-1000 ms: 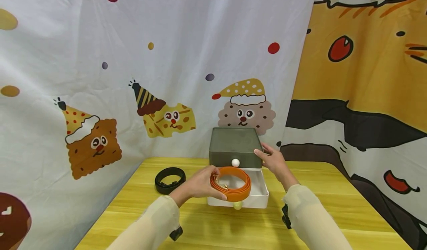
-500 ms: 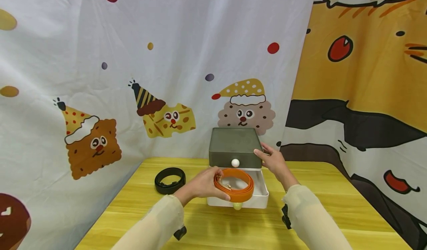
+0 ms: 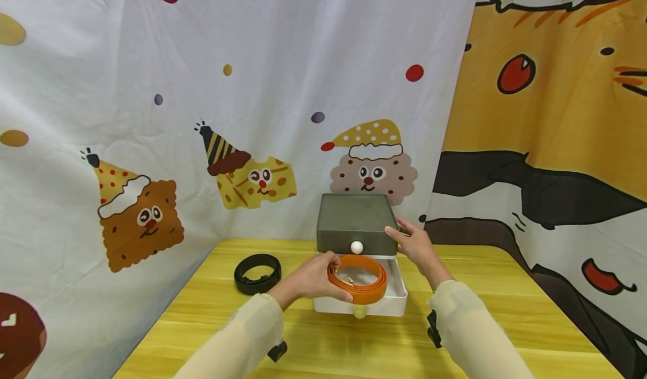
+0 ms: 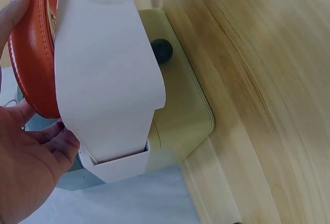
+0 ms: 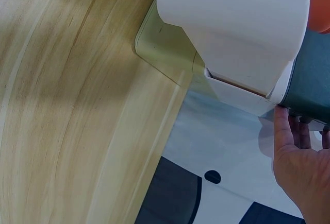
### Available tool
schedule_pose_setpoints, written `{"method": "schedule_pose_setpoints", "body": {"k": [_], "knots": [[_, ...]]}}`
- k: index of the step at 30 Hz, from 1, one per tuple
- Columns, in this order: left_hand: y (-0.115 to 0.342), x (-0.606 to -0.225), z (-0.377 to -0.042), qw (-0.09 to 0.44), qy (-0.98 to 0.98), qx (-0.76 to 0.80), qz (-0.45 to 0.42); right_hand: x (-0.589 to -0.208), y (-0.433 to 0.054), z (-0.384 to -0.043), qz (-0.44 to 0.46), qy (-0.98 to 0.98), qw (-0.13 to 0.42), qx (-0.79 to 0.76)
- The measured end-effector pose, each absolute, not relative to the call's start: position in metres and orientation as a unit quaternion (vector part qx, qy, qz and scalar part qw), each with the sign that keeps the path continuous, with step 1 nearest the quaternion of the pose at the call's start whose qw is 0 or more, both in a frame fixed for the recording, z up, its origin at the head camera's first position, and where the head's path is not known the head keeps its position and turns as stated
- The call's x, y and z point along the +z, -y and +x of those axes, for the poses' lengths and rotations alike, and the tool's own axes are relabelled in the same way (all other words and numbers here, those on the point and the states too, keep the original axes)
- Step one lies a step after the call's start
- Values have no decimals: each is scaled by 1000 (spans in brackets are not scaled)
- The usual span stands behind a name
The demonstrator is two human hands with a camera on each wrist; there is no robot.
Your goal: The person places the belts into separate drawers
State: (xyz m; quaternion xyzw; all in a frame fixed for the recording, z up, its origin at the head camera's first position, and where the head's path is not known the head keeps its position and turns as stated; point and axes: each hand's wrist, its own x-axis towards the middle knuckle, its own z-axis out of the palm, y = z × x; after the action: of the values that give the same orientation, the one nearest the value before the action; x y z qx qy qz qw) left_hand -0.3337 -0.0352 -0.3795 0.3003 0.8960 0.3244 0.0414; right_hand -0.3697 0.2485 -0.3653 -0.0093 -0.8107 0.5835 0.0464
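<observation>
A coiled orange belt [image 3: 371,292] with a gold-coloured buckle is held on its left side by my left hand [image 3: 310,277], thumb below and fingers above. It hovers over a pulled-out white drawer [image 3: 389,305] with a pale yellow knob; whether they touch cannot be told. In the left wrist view, the belt [image 4: 33,54] appears beside the drawer's front. My right hand [image 3: 417,250] rests against the right side of the dark green top section [image 3: 356,216] of the drawer unit, its thumb at the front corner. Some right fingertips are hidden.
A coiled black belt [image 3: 241,275] lies on the wooden table [image 3: 354,351], left of the drawer unit. Below the white drawer, a yellow-green section [image 4: 188,100] with a dark knob [image 4: 162,51] shows in the left wrist view. A printed curtain [image 3: 283,87] hangs behind.
My left hand has shifted slightly right with the orange belt, further over the white drawer. The right hand stays at the unit's side, and the black belt has not moved.
</observation>
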Motion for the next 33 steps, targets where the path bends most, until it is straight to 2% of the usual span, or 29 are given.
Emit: {"method": "schedule_pose_setpoints", "body": {"k": [33], "knots": [[22,-380,-337,77,-902,330,268,-365,-249,-369,-8,807,46,588]]}}
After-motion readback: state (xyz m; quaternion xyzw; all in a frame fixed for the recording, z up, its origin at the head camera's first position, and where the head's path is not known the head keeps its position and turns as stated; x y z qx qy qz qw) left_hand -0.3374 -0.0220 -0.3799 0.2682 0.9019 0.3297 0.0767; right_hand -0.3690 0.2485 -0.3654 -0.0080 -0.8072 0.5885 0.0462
